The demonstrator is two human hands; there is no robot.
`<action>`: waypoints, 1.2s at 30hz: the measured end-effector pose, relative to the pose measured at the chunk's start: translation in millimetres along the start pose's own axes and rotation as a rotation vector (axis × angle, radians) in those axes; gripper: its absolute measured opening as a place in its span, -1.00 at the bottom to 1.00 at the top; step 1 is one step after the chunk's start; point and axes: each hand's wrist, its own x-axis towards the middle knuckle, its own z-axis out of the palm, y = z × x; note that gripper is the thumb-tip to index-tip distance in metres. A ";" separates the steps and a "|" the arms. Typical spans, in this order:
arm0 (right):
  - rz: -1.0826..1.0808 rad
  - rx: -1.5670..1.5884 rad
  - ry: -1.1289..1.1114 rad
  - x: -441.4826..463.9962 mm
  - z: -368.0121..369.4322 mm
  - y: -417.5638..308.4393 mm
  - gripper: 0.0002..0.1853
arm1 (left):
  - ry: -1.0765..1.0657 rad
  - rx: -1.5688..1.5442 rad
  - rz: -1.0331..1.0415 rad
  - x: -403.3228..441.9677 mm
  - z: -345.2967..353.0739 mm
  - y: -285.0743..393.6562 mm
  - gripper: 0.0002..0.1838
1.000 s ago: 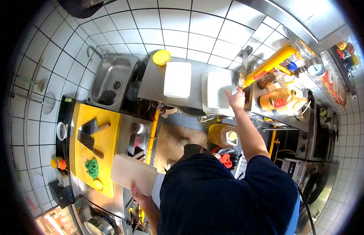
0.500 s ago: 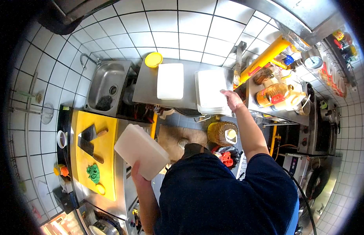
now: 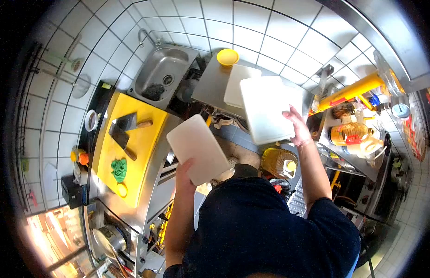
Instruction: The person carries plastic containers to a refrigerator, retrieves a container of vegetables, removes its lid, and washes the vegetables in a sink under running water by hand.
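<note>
My left hand (image 3: 184,173) is closed on the lower left edge of a white rectangular plastic container (image 3: 199,150), held tilted in the air beside the yellow board. My right hand (image 3: 298,127) grips the right edge of a white rectangular lid (image 3: 266,111), raised in front of the steel counter (image 3: 210,83). Behind this lid, a second white container (image 3: 239,83) stands on the counter, partly covered by it. Another white piece (image 3: 294,95) shows past the lid's right side, mostly hidden and washed out by glare.
A yellow chopping board (image 3: 152,113) carries two cleavers (image 3: 120,129), a green cloth (image 3: 118,169) and a yellow round item (image 3: 121,190). The sink (image 3: 166,60) is at the back left, near a yellow bowl (image 3: 228,57). Oil jugs stand at right (image 3: 349,134) and on the floor (image 3: 277,162).
My right hand has lifted the white lid off the counter toward me. The container in my left hand has turned more upright. The whole view has swung left.
</note>
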 end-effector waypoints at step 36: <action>-0.137 -1.985 0.137 44.1 -106.0 117.6 -0.07 | -0.077 -0.313 0.039 -29.0 -52.9 -14.2 -0.39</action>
